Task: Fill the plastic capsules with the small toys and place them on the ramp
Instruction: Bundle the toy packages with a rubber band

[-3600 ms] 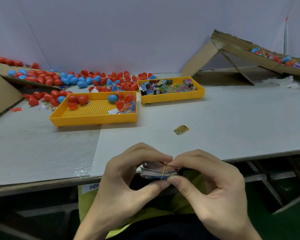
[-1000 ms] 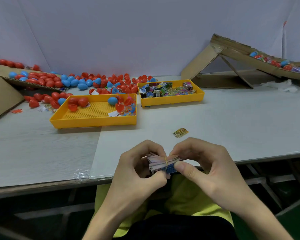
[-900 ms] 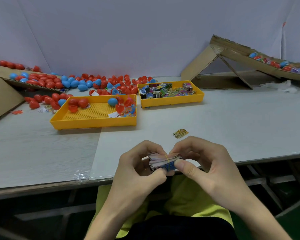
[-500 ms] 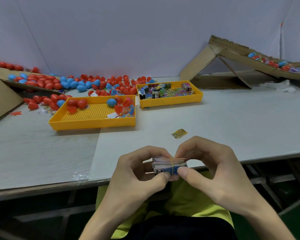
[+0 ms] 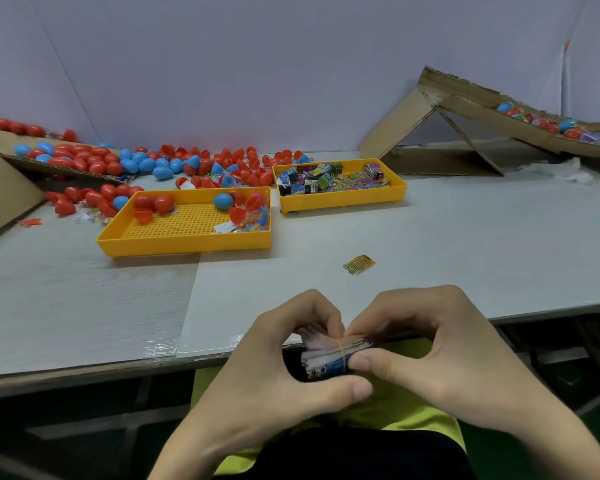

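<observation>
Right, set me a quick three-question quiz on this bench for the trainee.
1. True or false: the bundle of packets, held by the left hand and right hand, is bound by a rubber band.
2. Which yellow tray holds capsules? A) the left tray B) the right tray C) both
3. Fill in: the capsules on the cardboard ramp at the right are red and ____.
Key: 1 true; 2 A; 3 blue.
</observation>
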